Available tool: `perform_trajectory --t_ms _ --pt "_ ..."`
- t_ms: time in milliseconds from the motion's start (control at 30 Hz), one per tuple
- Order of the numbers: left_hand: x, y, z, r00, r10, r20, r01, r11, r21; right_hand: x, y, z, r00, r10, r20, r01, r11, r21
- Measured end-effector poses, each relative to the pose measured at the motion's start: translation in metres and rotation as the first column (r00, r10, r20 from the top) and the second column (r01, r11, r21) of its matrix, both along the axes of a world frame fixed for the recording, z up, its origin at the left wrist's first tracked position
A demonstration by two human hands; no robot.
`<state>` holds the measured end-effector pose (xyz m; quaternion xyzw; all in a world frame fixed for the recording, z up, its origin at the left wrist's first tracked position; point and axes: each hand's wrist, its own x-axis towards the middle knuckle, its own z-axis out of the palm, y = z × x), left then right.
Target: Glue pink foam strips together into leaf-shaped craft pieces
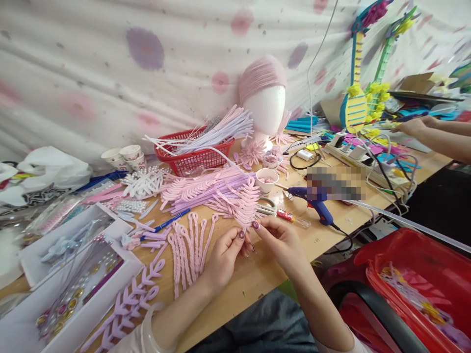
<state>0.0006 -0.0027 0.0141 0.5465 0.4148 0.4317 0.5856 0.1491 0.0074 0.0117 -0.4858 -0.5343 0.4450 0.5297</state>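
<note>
1. Pink foam leaf (247,201), flat and matte with feathery side fronds, stands upright over the near part of the worktop (253,282). Its stem is pinched between the fingertips of the left hand (225,255) and right hand (281,241), both closed on it.
2. Just behind it lie heaps of similar pink and lilac foam pieces (206,189).
3. A red mesh basket (195,158) holds long white strips. A small white cup (267,179) holds pink bits. A white box (134,267) at the left holds beads.
4. A blue glue gun (316,203) lies to the right, and bare wood shows along the front edge.
</note>
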Motion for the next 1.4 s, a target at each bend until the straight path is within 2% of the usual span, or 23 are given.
perform_trajectory --t_ms 200,533,700,1000,1400 --pt "-0.0002 -0.0005 0.0051 1.000 -0.009 -0.022 0.009 1.000 -0.008 0.0006 -0.0009 -0.0031 0.998 -0.009 0.063 0.006 0.999 0.047" --pt "-0.0014 -0.0006 -0.0023 1.000 -0.007 0.020 0.007 1.000 -0.014 -0.0011 -0.0017 -0.0011 0.990 -0.048 0.131 0.035 0.994 0.101" --pt "-0.0010 -0.0012 -0.0023 0.999 -0.011 0.039 0.012 1.000 -0.013 0.0022 -0.0020 0.0026 0.995 -0.004 0.098 -0.003 0.997 0.076" --pt "-0.0005 0.0001 -0.0010 1.000 -0.016 0.019 0.016 1.000 -0.012 -0.0006 0.0015 0.0013 0.998 -0.058 -0.016 0.058 0.997 0.059" --pt "-0.0015 -0.0011 -0.0031 0.999 -0.033 0.024 0.034 0.999 -0.012 0.0053 -0.0003 -0.0041 0.999 -0.044 -0.007 0.045 0.997 0.068"
